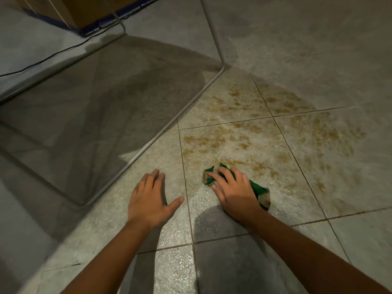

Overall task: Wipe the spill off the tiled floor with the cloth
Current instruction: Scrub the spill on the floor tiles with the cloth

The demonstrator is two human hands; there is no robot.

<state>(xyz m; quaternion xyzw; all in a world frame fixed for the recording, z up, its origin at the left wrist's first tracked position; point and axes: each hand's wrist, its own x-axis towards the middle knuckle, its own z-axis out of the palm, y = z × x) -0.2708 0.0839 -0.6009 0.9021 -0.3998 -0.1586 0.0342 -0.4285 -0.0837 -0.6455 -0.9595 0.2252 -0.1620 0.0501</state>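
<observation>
Around the one brown spill (265,132) there are two hands, a left hand (149,200) and a right hand (233,193), one green cloth (257,190), one metal frame (220,60), and, far beyond it, seemingly one cardboard box (70,11).

Single head-worn wide-angle view, angled forward and steeply downward, close above the tiled floor (318,49); no second view.

The right hand (233,194) pressed a bunched green cloth (257,188) onto the floor (350,60) at the near edge of a brown spill (265,132). The left hand (149,199) lay flat, fingers spread, beside a metal frame (180,115).
</observation>
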